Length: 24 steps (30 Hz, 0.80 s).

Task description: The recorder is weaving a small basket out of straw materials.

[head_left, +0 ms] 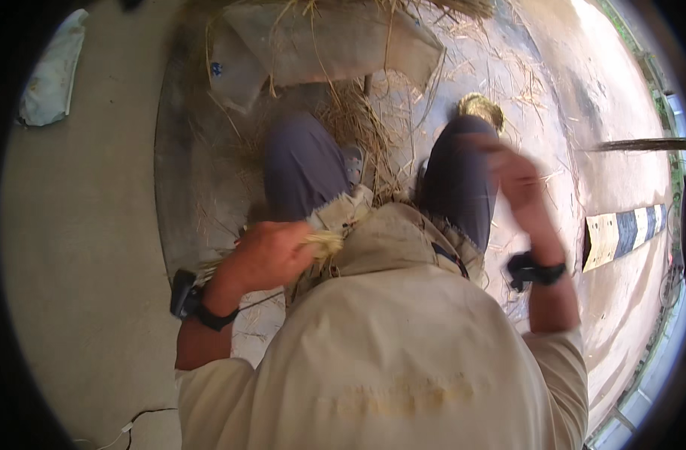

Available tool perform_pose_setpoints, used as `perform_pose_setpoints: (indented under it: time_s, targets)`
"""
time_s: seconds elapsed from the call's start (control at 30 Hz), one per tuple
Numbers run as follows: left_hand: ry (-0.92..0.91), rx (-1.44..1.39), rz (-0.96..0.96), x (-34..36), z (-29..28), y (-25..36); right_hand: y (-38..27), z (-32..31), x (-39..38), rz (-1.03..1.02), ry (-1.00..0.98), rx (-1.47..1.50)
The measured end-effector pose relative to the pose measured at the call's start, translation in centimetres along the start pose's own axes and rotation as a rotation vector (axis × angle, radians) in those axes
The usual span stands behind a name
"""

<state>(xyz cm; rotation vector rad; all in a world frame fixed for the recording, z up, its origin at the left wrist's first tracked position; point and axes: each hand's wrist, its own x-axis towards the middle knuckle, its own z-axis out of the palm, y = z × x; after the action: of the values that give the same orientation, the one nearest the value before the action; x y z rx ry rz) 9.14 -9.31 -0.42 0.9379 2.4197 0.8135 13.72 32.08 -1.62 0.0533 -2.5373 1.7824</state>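
My left hand (270, 255) is closed round a small bunch of straw (324, 241) in front of my lap, on the left side. Pale ends stick out past the fingers, and more stalks show behind the wrist. My right hand (516, 176) is raised beside my right knee, smeared by motion, so its fingers cannot be made out. Just beyond that knee lies a round coil of straw (483, 109), partly hidden by the trouser leg.
Loose straw (362, 124) covers the grey sheet (508, 82) between and around my feet. A pale sack cloth (320, 45) with straw over it lies ahead. A white bag (54, 71) is at far left, a striped black-and-cream block (624, 236) at right, and a thin cable (144, 414) at lower left.
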Motion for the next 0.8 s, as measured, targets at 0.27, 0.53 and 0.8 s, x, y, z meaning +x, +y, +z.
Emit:
perform_pose_setpoints:
  time_s: [0.27, 0.53, 0.8]
  targets:
    - [-0.073, -0.243, 0.104, 1.4, 3.4, 1.5, -1.2, 8.8, 2.3, 0.070, -1.056, -0.145]
    - [-0.202, -0.176, 0.112, 3.6, 4.1, 1.9, 0.3, 7.7, -1.4, 0.409, -0.597, 0.729]
    - [-0.218, -0.110, 0.109, 4.2, 5.6, 2.1, 1.3, 10.6, 0.5, 0.552, -0.467, 0.551]
